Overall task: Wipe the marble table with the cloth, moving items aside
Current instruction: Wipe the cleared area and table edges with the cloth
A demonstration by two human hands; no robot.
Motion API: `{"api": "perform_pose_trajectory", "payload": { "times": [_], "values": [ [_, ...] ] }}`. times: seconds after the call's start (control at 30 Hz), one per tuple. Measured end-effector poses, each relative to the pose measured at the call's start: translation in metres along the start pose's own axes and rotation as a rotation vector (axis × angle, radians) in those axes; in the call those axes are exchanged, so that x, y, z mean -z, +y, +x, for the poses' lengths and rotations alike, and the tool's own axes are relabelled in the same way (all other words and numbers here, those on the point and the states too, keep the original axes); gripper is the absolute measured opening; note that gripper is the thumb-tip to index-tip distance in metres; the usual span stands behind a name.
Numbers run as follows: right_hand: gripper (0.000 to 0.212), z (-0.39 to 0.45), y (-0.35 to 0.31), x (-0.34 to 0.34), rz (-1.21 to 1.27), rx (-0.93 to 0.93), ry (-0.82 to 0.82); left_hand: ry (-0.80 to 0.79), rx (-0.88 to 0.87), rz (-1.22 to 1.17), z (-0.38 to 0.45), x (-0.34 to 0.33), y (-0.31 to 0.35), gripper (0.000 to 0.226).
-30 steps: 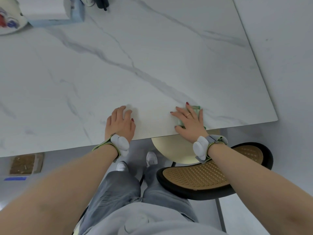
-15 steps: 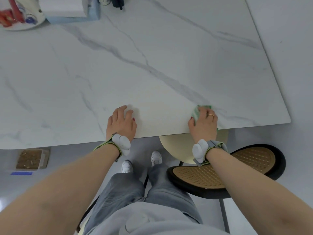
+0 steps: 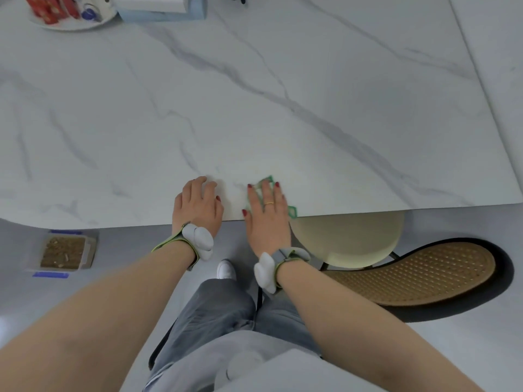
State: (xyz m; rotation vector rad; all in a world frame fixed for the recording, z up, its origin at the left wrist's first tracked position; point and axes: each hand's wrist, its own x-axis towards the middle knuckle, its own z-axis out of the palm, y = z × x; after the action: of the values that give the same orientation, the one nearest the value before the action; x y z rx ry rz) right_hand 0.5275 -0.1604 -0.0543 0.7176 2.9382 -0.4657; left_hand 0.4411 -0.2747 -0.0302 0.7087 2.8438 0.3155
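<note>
Right fingers (image 3: 261,193) straight and slightly spread, pressing flat on cloth (image 3: 292,212) at table's (image 3: 283,94) near edge, about 6 o'clock. Cloth mostly hidden under right hand (image 3: 267,219), green corners peeking out at 12 and 3. Left fingers (image 3: 198,188) loosely curled, together, resting on bare marble; left hand (image 3: 198,206) just beside, at 9 o'clock of right. Plate (image 3: 70,22) and box (image 3: 158,8) far off at 11. Stool (image 3: 348,239) below at 4.

Home dining area: marble table (image 3: 254,94), cane-backed chair (image 3: 418,273), snack plate (image 3: 70,21).
</note>
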Motion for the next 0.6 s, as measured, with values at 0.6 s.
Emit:
{"api": "perform_pose_trajectory", "payload": {
  "times": [0.6],
  "values": [
    [0.056, 0.008, -0.033, -0.004, 0.039, -0.337, 0.141, 0.04, 0.051, -0.025, -0.016, 0.025, -0.108, 0.049]
  ]
}}
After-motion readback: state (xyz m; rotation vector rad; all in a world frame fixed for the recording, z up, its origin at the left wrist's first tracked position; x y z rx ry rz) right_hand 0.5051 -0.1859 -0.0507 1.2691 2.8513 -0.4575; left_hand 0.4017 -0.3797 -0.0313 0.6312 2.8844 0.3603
